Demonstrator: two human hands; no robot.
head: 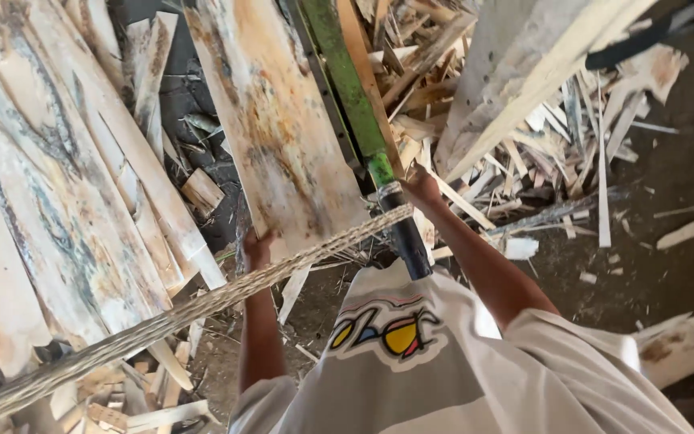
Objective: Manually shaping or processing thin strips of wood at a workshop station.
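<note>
A wide, stained wooden board (283,137) stands tilted in front of me. My left hand (257,249) grips its lower left corner from underneath. At the board's lower right edge, my right hand (422,189) is closed around the wood, partly hidden behind a green metal bar (347,80). That bar runs down across the board and ends in a dark handle (408,245) near my chest. A braided rope (162,325) stretches diagonally from the bottom left up to the bar, just below the board.
More long pale planks (42,201) lean at the left. A heap of wood offcuts and splinters (540,153) covers the dirt ground at the right. A thick pale beam (516,64) slants at the top right, and a wood block (676,350) lies at the bottom right.
</note>
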